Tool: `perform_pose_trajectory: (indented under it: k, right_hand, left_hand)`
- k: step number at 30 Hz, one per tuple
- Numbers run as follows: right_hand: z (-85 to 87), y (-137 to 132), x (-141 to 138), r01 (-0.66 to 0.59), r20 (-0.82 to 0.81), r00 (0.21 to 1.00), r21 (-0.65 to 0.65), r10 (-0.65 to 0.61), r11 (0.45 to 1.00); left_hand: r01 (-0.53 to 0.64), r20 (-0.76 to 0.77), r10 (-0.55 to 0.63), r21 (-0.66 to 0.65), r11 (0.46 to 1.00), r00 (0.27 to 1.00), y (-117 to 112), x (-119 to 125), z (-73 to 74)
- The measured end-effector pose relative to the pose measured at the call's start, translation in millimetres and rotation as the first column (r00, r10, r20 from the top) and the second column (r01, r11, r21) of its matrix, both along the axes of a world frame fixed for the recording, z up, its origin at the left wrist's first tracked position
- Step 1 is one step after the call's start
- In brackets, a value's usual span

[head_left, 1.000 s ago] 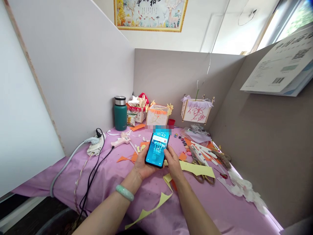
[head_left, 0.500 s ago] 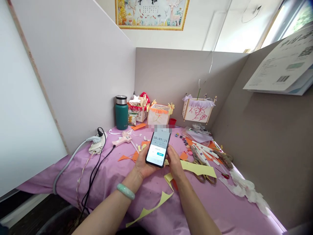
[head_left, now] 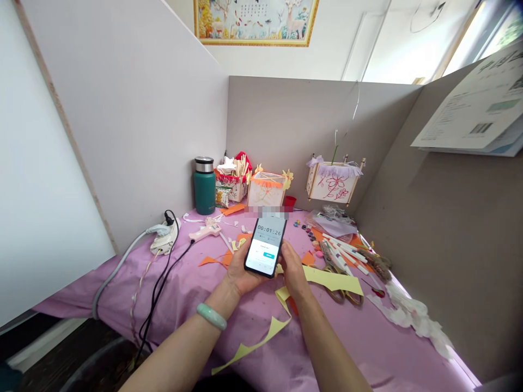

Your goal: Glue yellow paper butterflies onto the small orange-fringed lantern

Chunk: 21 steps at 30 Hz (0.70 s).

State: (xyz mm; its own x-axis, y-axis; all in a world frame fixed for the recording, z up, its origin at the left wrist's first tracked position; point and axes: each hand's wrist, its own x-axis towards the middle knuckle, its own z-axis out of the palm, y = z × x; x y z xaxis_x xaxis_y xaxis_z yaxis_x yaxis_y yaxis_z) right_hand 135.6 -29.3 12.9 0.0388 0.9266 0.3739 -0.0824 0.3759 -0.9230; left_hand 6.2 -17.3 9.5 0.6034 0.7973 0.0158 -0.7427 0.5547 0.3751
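Note:
A black smartphone with a white timer screen is held upright over the purple tablecloth. My left hand, with a green bangle on the wrist, is wrapped round the phone's lower left side. On the phone's right edge rests my right hand, its thumb near the screen. Yellow paper scraps lie just below and to the right of the hands.
A green flask, a box of sticks and two paper lanterns stand at the back. A pink glue gun, a power strip with cables, scissors, markers and paper cuttings lie around. Partition walls close three sides.
The phone's screen went from a blue lock screen showing 10:42 to a white timer page. Both hands kept their hold and the view shifted slightly.

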Motion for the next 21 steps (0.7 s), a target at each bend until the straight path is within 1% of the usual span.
perform_pose_trajectory:
  k: [6, 10, 16, 21]
  right_hand:
    - [-1.6, 1.6, 0.2, 0.002, -0.002, 1.0, -0.009, -0.002, 1.0]
    - [-1.8, 2.1, 1.3, 0.002, -0.003, 1.0, -0.003, -0.002, 1.0]
    - [-2.8, 3.2, 2.9, -0.025, 0.0, 1.0, -0.002, 0.025, 1.0]
    - [-2.6, 2.6, 2.9, -0.013, 0.004, 1.0, 0.009, 0.013, 1.0]
  left_hand:
    - [-0.005, 0.024, 0.005, 0.004, 1.0, 1.0, -0.3, 0.6, 0.4]
    - [0.003, 0.018, -0.003, 0.013, 1.0, 1.0, -1.0, 0.4, 1.1]
    - [-0.021, 0.015, 0.02, 0.025, 0.999, 1.0, -0.6, 0.6, -0.8]
    - [-0.014, 0.01, 0.014, 0.021, 1.0, 1.0, -0.6, 0.8, -0.8]
